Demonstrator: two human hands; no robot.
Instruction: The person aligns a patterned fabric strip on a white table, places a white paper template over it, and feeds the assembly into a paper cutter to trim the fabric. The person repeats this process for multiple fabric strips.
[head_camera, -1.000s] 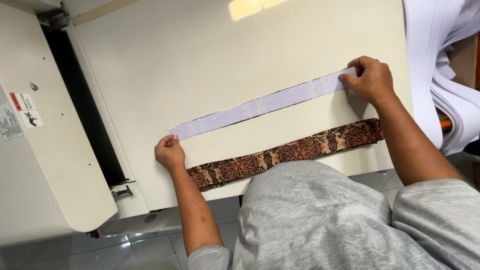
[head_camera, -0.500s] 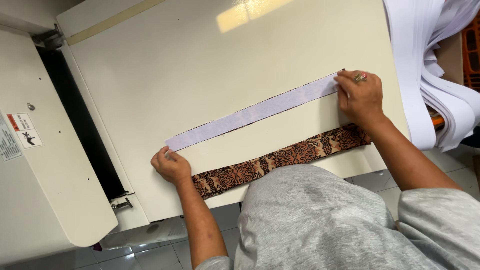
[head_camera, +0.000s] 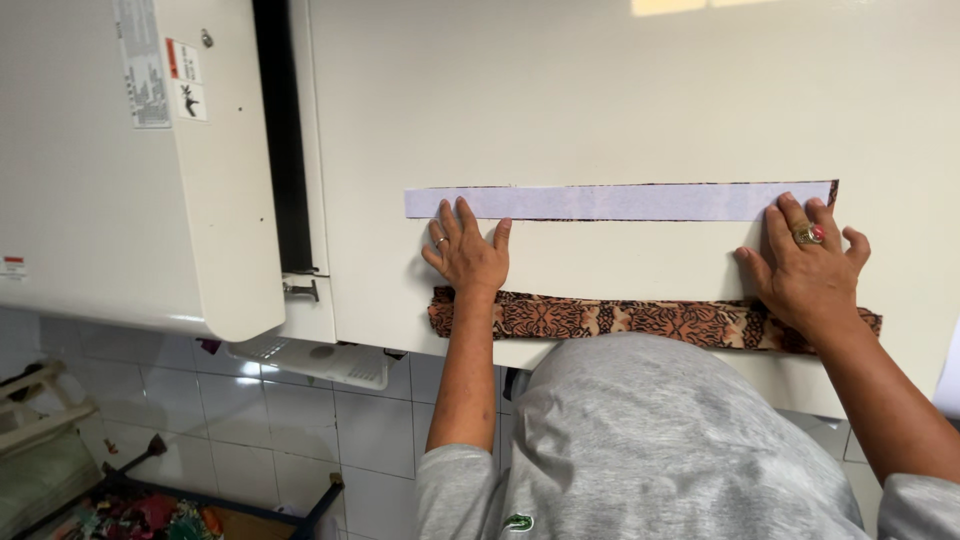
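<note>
Closest to me is my own grey shirt (head_camera: 640, 440), filling the bottom of the view, with both forearms reaching out from it. Just past it, along the near edge of the cream work surface (head_camera: 620, 90), lies a tiger-patterned fabric strip (head_camera: 620, 318) in orange, brown and black, running left to right.

My left hand (head_camera: 468, 255) lies flat with the fingers spread, palm down on the surface just beyond the patterned strip's left end. Its fingertips reach up to the left end of a pale lilac-white strip (head_camera: 610, 201), touching its lower edge. My right hand (head_camera: 805, 265), with a ring on one finger, is also open and spread, pressing flat; its wrist crosses the right end of the patterned strip and its fingertips rest on the right end of the pale strip. Neither hand is pinching anything.

The pale strip lies straight and level, parallel to the patterned one and a little apart from it; a thin dark patterned edge shows along its borders.

Farther left stands the cream machine housing (head_camera: 130, 160) with warning stickers (head_camera: 160, 70), set apart from the work surface by a dark slot (head_camera: 280, 130). Below it are white wall tiles (head_camera: 330, 430).
</note>
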